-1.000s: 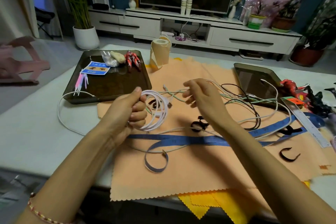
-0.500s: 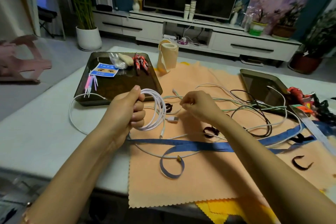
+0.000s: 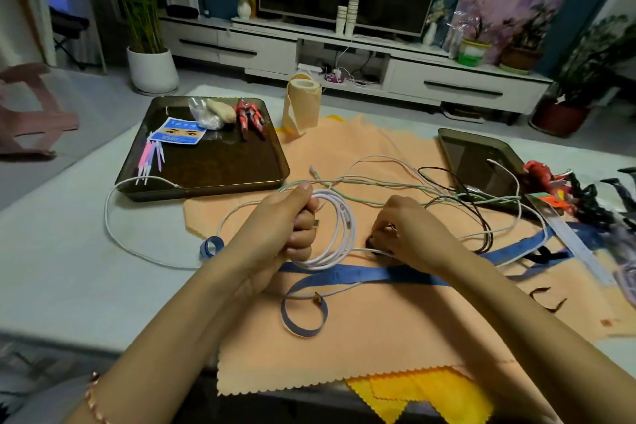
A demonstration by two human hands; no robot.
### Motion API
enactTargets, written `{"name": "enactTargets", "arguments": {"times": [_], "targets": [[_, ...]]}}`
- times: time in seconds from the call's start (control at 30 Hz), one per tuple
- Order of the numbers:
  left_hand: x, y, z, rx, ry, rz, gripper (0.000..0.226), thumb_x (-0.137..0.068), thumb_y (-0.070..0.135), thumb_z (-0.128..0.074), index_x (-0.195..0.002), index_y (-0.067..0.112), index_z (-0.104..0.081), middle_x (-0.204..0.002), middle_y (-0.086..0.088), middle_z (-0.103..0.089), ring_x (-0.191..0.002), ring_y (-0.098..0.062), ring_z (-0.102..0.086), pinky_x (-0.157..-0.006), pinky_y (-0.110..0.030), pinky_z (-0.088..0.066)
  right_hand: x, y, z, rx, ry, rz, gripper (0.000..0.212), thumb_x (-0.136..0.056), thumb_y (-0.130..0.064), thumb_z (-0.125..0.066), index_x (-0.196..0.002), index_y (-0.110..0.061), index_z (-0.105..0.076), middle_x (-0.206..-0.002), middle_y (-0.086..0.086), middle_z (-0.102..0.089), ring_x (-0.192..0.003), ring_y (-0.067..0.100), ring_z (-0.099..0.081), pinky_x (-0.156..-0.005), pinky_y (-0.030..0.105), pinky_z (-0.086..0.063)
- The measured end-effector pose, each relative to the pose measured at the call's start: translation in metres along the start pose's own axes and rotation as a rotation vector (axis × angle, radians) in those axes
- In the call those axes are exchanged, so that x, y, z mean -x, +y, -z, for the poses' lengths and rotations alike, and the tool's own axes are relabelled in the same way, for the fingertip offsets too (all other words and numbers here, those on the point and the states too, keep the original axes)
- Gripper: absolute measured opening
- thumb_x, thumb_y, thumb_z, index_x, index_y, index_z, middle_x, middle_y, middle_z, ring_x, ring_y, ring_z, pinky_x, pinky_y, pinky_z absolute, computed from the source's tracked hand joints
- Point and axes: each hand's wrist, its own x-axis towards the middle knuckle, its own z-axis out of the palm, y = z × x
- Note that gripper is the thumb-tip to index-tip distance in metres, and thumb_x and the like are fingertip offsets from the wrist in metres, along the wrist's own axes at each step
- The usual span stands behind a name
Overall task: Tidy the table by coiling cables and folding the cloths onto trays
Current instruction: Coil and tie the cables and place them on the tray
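The left hand (image 3: 275,234) grips the coiled white cable (image 3: 349,227) at frame centre, its loose tail looping left across the tabletop (image 3: 69,268), while the right hand (image 3: 409,237) curls just right of it, grasp unclear.

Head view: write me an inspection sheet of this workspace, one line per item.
Surface: white table, orange cloth spread across it, yellow cloth poking out beneath its near edge.
Job's things: left tray holds small items; right tray has cables draped over it.
Clutter: blue tape measure, ruler, tape roll, red toy on the left tray.
Grippers: left hand grips the white cable coil; right hand curled at the coil's edge, its hold hidden.
Cables: coil's loose tail loops over the table to the left tray; tangled cables uncoiled.
Surroundings: TV unit, potted plant.
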Motion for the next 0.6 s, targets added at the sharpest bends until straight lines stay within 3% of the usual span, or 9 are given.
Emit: {"name": "enactTargets", "arguments": {"times": [0.17,0.23,0.37,0.47,0.6], "targets": [[-0.003,-0.008,-0.014,0.026,-0.041,0.050,0.034,-0.100,0.032,-0.036,-0.072,0.014,-0.043,-0.046,0.007,-0.024,-0.032,-0.003,-0.020,-0.034,-0.011,-0.017,0.001,-0.001,0.010,-0.496,0.469,-0.224,0.005,-0.090,-0.011,-0.054,-0.087,-0.014,-0.058,-0.080,-0.005,-0.062,-0.071,0.009,-0.056,-0.060,0.016,-0.040],[-0.004,-0.013,-0.025,-0.004,-0.074,0.074,0.034,-0.100,0.032,-0.036,-0.072,0.014,-0.043,-0.047,0.007,-0.024,-0.032,-0.003,-0.020,-0.035,-0.011,-0.017,0.008,0.000,0.015,-0.674,0.535,-0.294,0.008,-0.090,-0.009,-0.055,-0.087,-0.017,-0.057,-0.077,-0.012,-0.060,-0.067,0.001,-0.057,-0.057,0.008,-0.043],[-0.002,-0.024,-0.041,-0.049,-0.126,0.118,0.034,-0.100,0.032,-0.036,-0.071,0.014,-0.043,-0.043,0.009,-0.025,-0.030,-0.002,-0.020,-0.034,-0.008,-0.019,0.023,-0.008,0.029,-0.904,0.535,-0.286,0.013,-0.089,-0.011,-0.059,-0.081,-0.021,-0.063,-0.073,-0.007,-0.063,-0.057,-0.007,-0.056,-0.049,0.007,-0.041],[0.000,-0.030,-0.052,-0.122,-0.168,0.121,0.035,-0.100,0.032,-0.036,-0.070,0.014,-0.043,-0.041,0.010,-0.026,-0.030,-0.002,-0.020,-0.034,-0.009,-0.019,0.036,-0.016,0.037,-0.921,0.560,-0.274,0.010,-0.084,-0.019,-0.066,-0.074,-0.022,-0.065,-0.068,-0.004,-0.065,-0.057,0.000,-0.057,-0.049,0.012,-0.043],[0.004,-0.034,-0.060,-0.180,-0.221,0.118,0.036,-0.099,0.031,-0.036,-0.069,0.013,-0.044,-0.043,0.009,-0.026,-0.032,-0.004,-0.020,-0.036,-0.010,-0.018,0.045,-0.029,0.043,-0.648,0.685,-0.182,0.012,-0.081,-0.019,-0.071,-0.076,-0.010,-0.067,-0.068,0.002,-0.066,-0.062,0.013,-0.061,-0.060,0.027,-0.052]]}}
